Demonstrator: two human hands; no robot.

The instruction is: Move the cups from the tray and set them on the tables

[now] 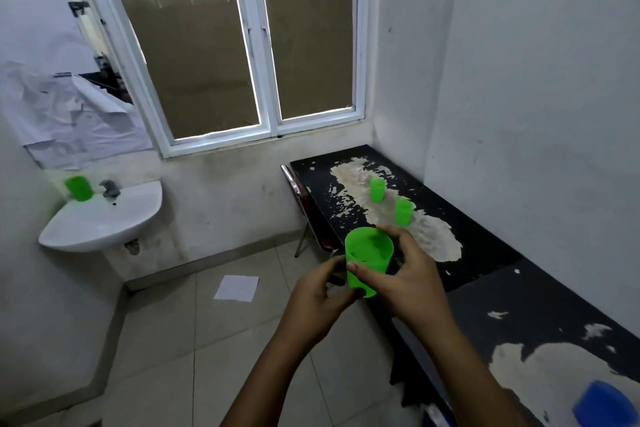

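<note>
head view: right hand [403,276] and left hand [320,298] both wrap fingers round green cup [367,262], held up in air. beyond grip, two green cups [376,189] on peeling black table [485,239]. left of grip, sink [104,218], window [239,42]. no writing to read.

Single head-worn wide-angle view, looking forward and down from standing height, near the tabletop [485,239], facing the window [242,45] corner.

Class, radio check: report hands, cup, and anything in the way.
Right hand grips green cup; left hand curled at its base. Cup in the air beside the black table. Two green cups already on the table, nothing in the way.
</note>
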